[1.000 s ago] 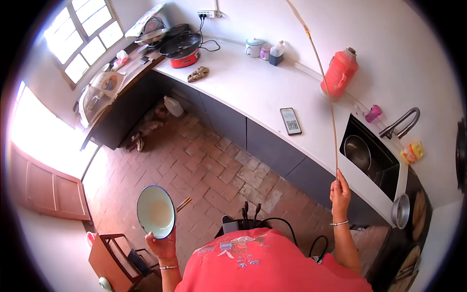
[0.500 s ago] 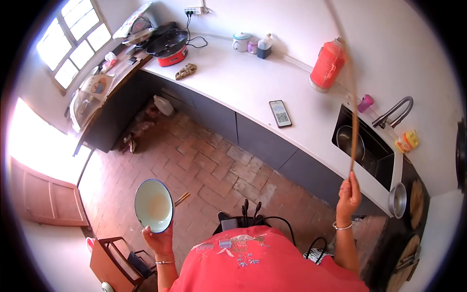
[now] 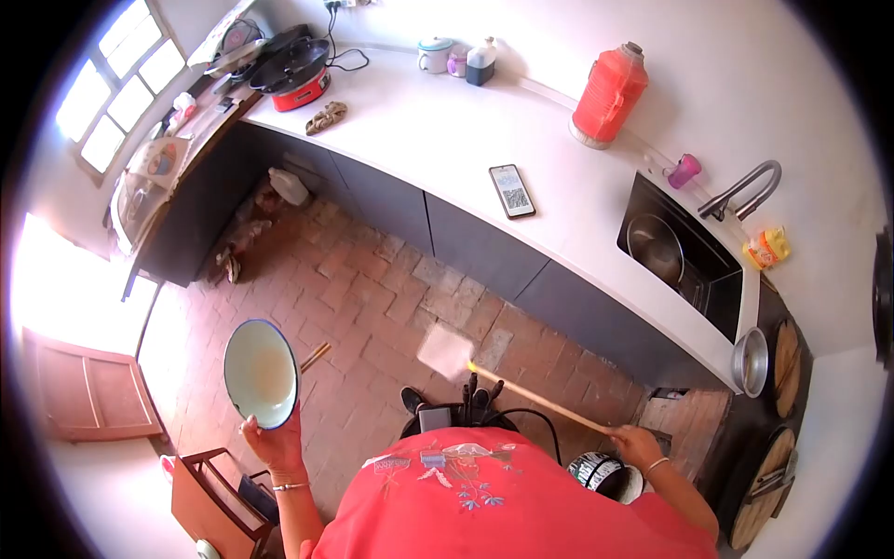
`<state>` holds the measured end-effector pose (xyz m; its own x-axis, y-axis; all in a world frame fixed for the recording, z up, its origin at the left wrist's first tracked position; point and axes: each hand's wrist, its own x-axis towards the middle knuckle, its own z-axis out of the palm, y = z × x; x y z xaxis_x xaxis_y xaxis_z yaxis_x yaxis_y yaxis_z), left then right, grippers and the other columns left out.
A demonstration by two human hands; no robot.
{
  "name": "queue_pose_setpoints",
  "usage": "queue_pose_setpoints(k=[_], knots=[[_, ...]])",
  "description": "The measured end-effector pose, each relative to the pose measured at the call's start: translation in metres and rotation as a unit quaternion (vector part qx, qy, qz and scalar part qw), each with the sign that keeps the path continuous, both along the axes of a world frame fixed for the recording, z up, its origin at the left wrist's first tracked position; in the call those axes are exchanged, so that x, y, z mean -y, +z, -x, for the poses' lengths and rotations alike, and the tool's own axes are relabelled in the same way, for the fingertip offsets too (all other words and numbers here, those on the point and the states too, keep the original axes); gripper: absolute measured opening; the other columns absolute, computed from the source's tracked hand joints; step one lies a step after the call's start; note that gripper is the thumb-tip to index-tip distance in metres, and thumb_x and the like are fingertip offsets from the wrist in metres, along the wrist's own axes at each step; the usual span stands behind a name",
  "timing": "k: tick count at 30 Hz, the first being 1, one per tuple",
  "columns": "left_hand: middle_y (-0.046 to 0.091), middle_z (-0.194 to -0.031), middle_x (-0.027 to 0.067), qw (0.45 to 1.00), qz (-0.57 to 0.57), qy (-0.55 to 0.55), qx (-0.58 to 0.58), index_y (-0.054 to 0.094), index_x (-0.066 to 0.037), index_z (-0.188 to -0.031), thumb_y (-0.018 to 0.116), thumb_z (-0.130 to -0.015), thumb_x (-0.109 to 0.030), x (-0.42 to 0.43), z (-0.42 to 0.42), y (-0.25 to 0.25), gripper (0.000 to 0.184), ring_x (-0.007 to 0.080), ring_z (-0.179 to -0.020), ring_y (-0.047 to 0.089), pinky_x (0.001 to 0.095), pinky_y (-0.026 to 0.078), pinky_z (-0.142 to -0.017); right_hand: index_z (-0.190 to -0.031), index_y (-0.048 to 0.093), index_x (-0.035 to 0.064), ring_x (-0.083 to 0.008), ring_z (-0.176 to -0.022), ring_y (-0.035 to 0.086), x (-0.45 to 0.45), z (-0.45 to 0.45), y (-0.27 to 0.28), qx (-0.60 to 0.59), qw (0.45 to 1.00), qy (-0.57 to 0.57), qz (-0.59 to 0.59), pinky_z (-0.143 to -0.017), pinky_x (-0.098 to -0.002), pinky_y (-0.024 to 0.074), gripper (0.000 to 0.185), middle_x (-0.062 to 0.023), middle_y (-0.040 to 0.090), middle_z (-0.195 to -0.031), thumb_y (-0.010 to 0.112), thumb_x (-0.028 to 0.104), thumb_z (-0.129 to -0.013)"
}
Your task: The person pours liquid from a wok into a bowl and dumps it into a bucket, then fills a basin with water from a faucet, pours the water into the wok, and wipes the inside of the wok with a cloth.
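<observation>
My left hand is closed on a pale green enamel bowl with a blue rim, tilted so its inside shows. Wooden chopsticks stick out behind the bowl's right side. In my right hand is the end of a long thin wooden stick. At the stick's far end, a flat pinkish square head with a yellow joint hangs over the brick floor, in front of my body.
A white counter holds a phone, a red thermos and a black pan. A metal pan lies in the sink. A wooden chair stands at lower left, a patterned bucket at lower right.
The stick has swung from upright down to low across my front, and its square head now shows. My right hand has lowered. The bowl has shifted slightly left, and the view has turned right.
</observation>
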<state>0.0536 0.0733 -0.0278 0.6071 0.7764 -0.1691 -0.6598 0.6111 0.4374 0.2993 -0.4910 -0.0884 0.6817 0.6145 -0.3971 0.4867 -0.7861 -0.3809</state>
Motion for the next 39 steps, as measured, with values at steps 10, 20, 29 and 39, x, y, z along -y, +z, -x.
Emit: queue_pose_setpoints(k=[10,20,29,39], knots=[[0.047,-0.130,0.0117,1.000,0.031,-0.002,-0.005,0.048,-0.006,-0.123,0.056,-0.074,-0.012,0.017,-0.008,0.007,0.050,0.0312,-0.121,0.043,0.0538,0.034,-0.100,-0.116,0.059,0.0169,-0.0286,-0.066,0.052,-0.056,-0.016,0.002,-0.017,0.991,-0.068,-0.118,-0.062,-0.0358,0.0434,0.034,-0.0133,0.049,-0.071,0.054,0.006,-0.084],[0.045,-0.131,0.0127,0.999,0.027,-0.017,-0.024,0.044,-0.002,-0.124,0.056,-0.073,-0.011,0.017,-0.013,0.016,0.053,0.0306,-0.123,0.039,0.0517,0.029,-0.104,-0.116,0.059,0.0183,-0.0295,-0.066,0.053,-0.051,-0.014,-0.015,0.005,0.981,-0.119,-0.156,-0.061,-0.0361,0.0435,0.034,-0.0126,0.051,-0.071,0.055,0.009,-0.083],[0.043,-0.132,0.0137,0.999,0.035,-0.033,-0.016,0.043,-0.002,-0.125,0.056,-0.073,-0.010,0.013,-0.026,0.018,0.055,0.0315,-0.124,0.038,0.0521,0.029,-0.104,-0.115,0.059,0.0161,-0.0293,-0.068,0.053,-0.053,-0.009,-0.011,0.000,0.976,-0.141,-0.164,-0.063,-0.0358,0.0434,0.033,-0.0126,0.051,-0.073,0.054,0.007,-0.084],[0.043,-0.133,0.0133,0.999,0.034,-0.018,0.000,0.042,-0.002,-0.126,0.056,-0.074,-0.011,0.011,-0.020,0.019,0.054,0.0309,-0.124,0.038,0.0520,0.029,-0.104,-0.116,0.060,0.0199,-0.0265,-0.062,0.049,-0.081,-0.023,-0.002,0.029,0.974,-0.115,-0.195,-0.059,-0.0337,0.0420,0.036,-0.0112,0.045,-0.068,0.056,0.007,-0.082]])
